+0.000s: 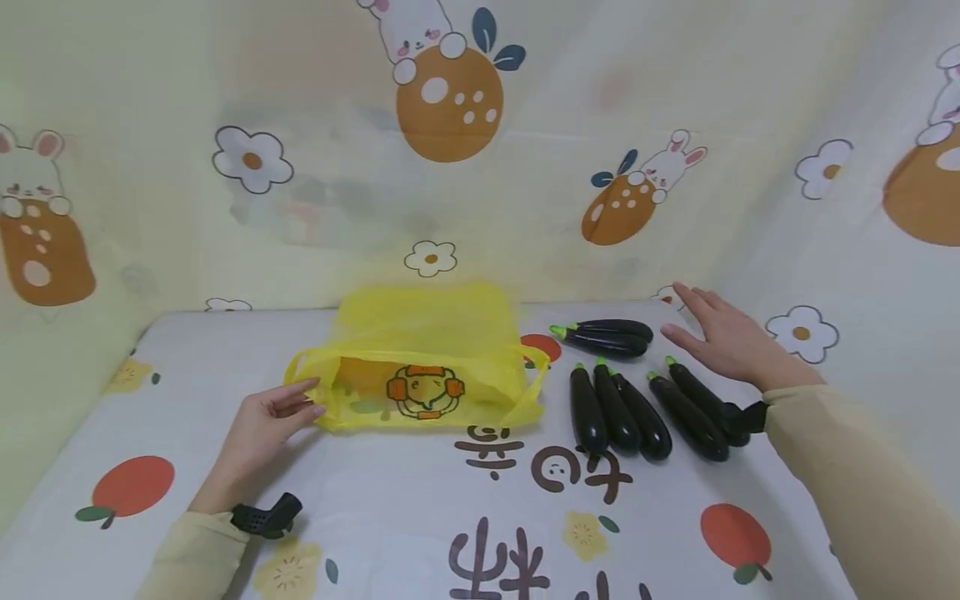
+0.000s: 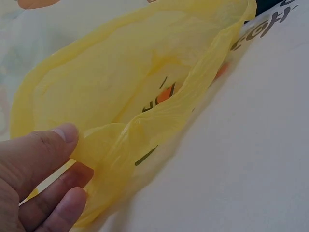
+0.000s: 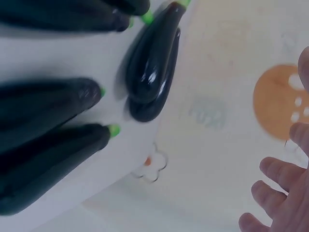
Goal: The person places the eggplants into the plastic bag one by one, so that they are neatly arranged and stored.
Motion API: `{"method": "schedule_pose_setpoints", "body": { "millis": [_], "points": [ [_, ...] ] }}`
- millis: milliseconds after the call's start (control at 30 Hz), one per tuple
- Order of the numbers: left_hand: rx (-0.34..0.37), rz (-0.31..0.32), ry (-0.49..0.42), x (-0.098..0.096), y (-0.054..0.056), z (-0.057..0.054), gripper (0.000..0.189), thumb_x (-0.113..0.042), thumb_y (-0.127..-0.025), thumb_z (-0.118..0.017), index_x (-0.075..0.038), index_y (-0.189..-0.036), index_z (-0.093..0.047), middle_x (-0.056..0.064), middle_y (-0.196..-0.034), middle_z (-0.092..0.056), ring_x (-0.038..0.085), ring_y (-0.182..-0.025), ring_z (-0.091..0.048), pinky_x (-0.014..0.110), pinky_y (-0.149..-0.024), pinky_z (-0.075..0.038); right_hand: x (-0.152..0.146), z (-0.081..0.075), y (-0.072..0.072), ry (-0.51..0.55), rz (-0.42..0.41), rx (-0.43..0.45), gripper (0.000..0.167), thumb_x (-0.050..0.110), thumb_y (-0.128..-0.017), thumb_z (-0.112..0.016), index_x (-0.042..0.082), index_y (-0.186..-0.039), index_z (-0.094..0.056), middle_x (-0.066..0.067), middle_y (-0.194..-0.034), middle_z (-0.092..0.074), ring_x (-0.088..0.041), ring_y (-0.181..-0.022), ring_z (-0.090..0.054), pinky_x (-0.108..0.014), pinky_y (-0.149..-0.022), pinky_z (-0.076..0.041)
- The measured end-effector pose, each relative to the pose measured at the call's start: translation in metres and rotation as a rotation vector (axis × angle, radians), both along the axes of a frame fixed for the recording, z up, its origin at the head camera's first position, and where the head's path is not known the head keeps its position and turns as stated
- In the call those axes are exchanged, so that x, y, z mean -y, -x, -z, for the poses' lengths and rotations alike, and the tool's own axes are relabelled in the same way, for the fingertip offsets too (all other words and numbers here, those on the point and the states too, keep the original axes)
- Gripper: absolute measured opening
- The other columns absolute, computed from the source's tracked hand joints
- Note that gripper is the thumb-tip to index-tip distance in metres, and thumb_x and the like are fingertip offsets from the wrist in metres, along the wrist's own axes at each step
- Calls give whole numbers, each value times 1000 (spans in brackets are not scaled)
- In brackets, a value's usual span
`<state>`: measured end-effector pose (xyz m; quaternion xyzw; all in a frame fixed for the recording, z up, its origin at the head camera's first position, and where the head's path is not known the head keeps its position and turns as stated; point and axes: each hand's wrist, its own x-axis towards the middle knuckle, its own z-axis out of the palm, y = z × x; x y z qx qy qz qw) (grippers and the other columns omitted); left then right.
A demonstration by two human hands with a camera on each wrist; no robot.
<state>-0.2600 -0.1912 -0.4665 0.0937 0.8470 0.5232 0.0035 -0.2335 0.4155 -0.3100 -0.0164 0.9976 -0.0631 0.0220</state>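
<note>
Your yellow bag (image 1: 427,321) lies left of centre toward the far side of the counter (image 1: 360,517), its mouth gaping toward you and wide from left to right, its body stretching away. The film looks thin, light and limp; it would likely slump or tear under a hard tug, so the gathered corners and handle loops seem the safest hold.

Your left hand (image 1: 270,417) is at the bag's left corner, thumb tip apart from the other fingers (image 2: 67,208); you are touching the plastic, but I cannot tell whether you pinch it. Your right hand (image 1: 716,337) is lifted at the far right, fingers spread and holding nothing.

Seven glossy eggplants lie right of the bag. The far pair (image 1: 611,342) runs left to right, stems toward the bag. The middle three (image 1: 617,412) and the right-hand pair (image 1: 693,421) run near to far, aslant, stems away from you. They should feel firm, fairly weighty and slick, and bruise if squeezed; wrap your fingers round mid-body rather than the tapering stem end.
</note>
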Motion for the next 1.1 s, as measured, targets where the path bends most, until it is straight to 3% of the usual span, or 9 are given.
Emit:
{"method": "schedule_pose_setpoints", "body": {
  "millis": [167, 400, 567, 833, 933, 1033, 1100],
  "points": [
    [2, -14, 53, 7, -5, -4, 59, -33, -93, -77, -6, -143, -60, 22, -123, -71, -14, -90, -63, 10, -76, -52, -20, 17, -9, 91, 39, 11, 93, 63, -103, -44, 2, -163, -8, -33, -165, -14, -56, -150, -16, -74, -117, -18],
    [3, -21, 26, 5, -11, -6, 58, -26, -92, -78, -2, -141, -60, 19, -113, -74, -10, -85, -65, 11, -74, -54, -54, 82, -33, 172, 123, 70, 80, 50, -107, -45, -4, -160, -19, -40, -158, -25, -61, -142, -29, -72, -114, -29],
    [-25, -12, 8, -1, -13, -5, 54, -19, -91, -79, 0, -139, -61, 20, -112, -75, -10, -85, -66, 10, -75, -54, -64, 106, -51, 201, 169, 118, 71, 41, -108, -47, -4, -158, -24, -45, -151, -33, -62, -132, -40, -73, -104, -40],
    [-24, -25, -3, 1, -17, -3, 54, -17, -91, -79, 1, -138, -61, 24, -115, -74, -10, -85, -66, 11, -74, -55, -58, 111, -50, 218, 161, 106, 69, 35, -107, -50, -8, -155, -27, -46, -148, -35, -57, -123, -46, -72, -102, -43],
    [-11, -25, -4, 2, -17, -4, 55, -19, -91, -80, 0, -139, -61, 24, -117, -73, -10, -86, -66, 11, -75, -55, -62, 111, -50, 210, 138, 73, 66, 35, -108, -50, -9, -153, -30, -47, -144, -39, -53, -113, -52, -67, -94, -50],
    [10, -23, -3, -1, -16, -7, 56, -22, -91, -80, -3, -140, -61, 23, -120, -73, -7, -89, -67, 11, -76, -54, -67, 99, -53, 200, 120, 33, 65, 36, -109, -47, -10, -153, -32, -46, -139, -46, -47, -103, -56, -57, -84, -53],
    [30, -21, 1, -5, -13, -9, 56, -25, -91, -80, -6, -141, -62, 21, -122, -72, -2, -92, -68, 12, -77, -55, -64, 82, -60, 194, 107, 9, 64, 35, -110, -45, -10, -153, -30, -45, -136, -49, -43, -98, -59, -50, -78, -54]
  ]
}}
